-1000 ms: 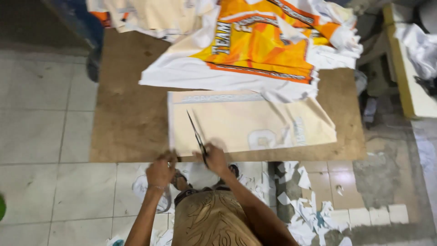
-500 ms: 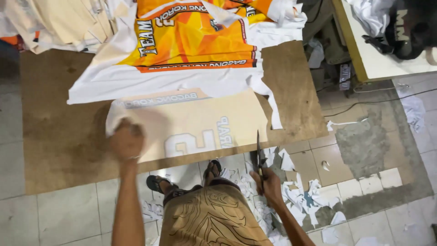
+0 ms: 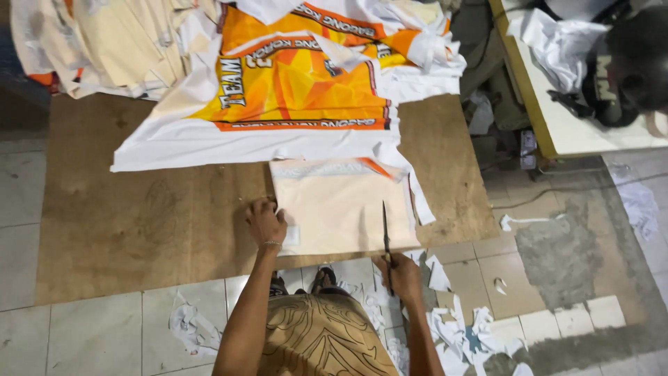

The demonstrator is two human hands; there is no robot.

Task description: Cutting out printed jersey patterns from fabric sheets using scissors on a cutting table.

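A cream printed fabric panel (image 3: 341,205) lies folded on a brown board (image 3: 125,230). My left hand (image 3: 266,223) presses down on the panel's left edge. My right hand (image 3: 399,275) grips a pair of scissors (image 3: 385,233) at the board's near edge, blades pointing away over the panel's right part. Beyond the panel lies an orange and white printed fabric sheet (image 3: 292,90), spread flat.
More cream and white fabric (image 3: 104,49) is heaped at the far left. White fabric scraps (image 3: 459,327) litter the tiled floor by my feet. A pale table (image 3: 550,125) with white cloth and dark items stands at the right.
My left hand has moved from the panel's far left corner to its left edge after the panel was folded narrower. My right hand brought the scissors up onto the panel.
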